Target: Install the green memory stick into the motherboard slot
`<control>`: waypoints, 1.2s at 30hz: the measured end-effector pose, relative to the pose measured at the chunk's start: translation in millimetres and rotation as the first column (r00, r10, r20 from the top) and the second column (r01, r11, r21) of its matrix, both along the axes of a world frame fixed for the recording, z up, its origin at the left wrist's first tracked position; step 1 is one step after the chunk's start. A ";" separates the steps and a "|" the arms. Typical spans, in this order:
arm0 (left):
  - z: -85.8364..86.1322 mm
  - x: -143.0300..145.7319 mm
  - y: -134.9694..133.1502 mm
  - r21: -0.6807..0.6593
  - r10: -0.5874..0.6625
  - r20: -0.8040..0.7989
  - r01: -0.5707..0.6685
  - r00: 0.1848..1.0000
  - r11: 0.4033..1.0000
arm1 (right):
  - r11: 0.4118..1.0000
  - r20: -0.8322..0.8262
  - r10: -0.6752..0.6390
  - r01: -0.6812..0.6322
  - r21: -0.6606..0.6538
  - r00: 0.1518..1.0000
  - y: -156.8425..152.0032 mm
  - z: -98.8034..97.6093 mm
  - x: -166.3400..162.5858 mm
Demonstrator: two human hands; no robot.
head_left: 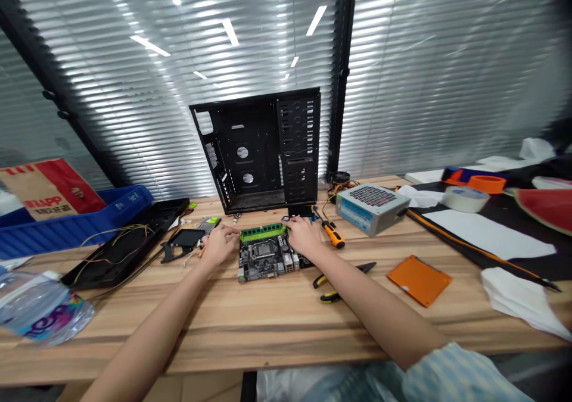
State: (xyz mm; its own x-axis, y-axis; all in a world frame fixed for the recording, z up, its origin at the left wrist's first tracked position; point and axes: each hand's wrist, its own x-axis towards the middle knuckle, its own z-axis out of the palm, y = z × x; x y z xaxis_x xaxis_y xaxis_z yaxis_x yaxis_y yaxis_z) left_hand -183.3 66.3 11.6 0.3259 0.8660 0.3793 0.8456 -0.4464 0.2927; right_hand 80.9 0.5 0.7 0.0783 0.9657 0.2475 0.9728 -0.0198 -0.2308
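A green RAM stick stands along the far edge of a motherboard, at its memory slots. My left hand has its fingers closed at the stick's left end. At the opposite end, the fingers of my right hand are closed on the stick's right corner, with the palm over the board's right side. The motherboard lies flat on the wooden table, a CPU in its socket and its ports facing me. Whether the stick is fully seated in the slot cannot be made out.
Behind the board stands an open black computer case. To the right are an orange screwdriver, a power supply, pliers under my forearm and an orange drive plate. Leftward are a water bottle and a blue bin.
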 end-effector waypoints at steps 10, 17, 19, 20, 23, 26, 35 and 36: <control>-2.5 -2.4 3.3 0.058 -0.041 0.031 0.039 0.999 0.998 | 0.997 0.082 0.038 -0.044 0.071 0.996 -0.6 0.4 0.5; -3.9 -3.0 5.2 0.058 -0.055 0.052 0.052 0.997 0.997 | 0.997 0.101 0.043 -0.050 0.063 0.994 -2.4 3.4 1.2; -3.2 -2.7 3.9 0.053 -0.045 0.048 0.043 0.998 0.998 | 0.998 0.098 0.037 -0.042 0.057 0.995 -2.2 2.9 1.0; -2.7 -2.5 3.1 0.051 -0.038 0.045 0.036 0.998 0.998 | 0.998 0.094 0.034 -0.039 0.053 0.995 -2.2 2.7 0.8; -1.5 -2.2 1.7 0.048 -0.028 0.034 0.027 0.999 0.999 | 0.998 0.078 0.027 -0.031 0.056 0.997 -2.5 3.0 0.2; -2.3 -2.4 2.4 0.050 -0.018 0.028 0.016 0.999 0.999 | 0.998 0.063 0.018 -0.022 0.058 0.998 -2.7 3.8 0.1; -4.6 -2.6 1.8 0.021 0.025 -0.021 -0.025 0.999 0.999 | 0.999 0.075 0.044 -0.046 0.022 0.996 -1.9 4.2 0.3; -4.3 -2.2 1.0 0.017 0.029 -0.024 -0.029 0.999 0.999 | 0.998 0.075 0.050 -0.052 0.021 0.996 -2.1 4.5 0.2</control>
